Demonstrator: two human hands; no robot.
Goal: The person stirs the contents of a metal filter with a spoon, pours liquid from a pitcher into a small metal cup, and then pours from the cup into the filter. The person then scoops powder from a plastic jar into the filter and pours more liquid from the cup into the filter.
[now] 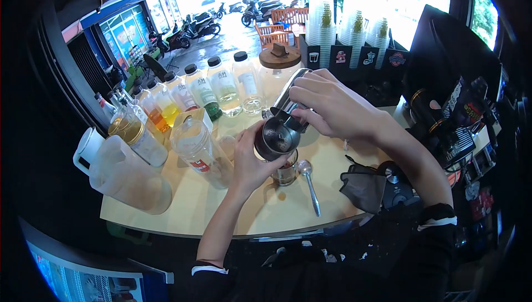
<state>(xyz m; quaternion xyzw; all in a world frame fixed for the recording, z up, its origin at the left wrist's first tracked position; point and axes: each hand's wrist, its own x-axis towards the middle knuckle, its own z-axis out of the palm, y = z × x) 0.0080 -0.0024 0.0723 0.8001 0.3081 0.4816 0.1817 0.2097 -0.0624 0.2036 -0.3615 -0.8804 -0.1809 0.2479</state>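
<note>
My left hand (250, 160) is wrapped round a dark cup (277, 137) with dark liquid and some bubbles inside. Above its rim, my right hand (327, 102) grips a shiny metal pitcher (285, 102), tilted with its mouth over the cup. Below the cup, a small metal cup (285, 175) stands on the pale counter, partly hidden by the dark cup. A metal spoon (310, 187) lies just right of it.
Bottles of coloured liquid (210, 94), a clear jar (202, 155) and a large jug (130, 175) stand left. A wooden-lidded jar (280, 77) and stacked plastic cups (352, 27) are behind. A dark cloth (363, 186) lies right.
</note>
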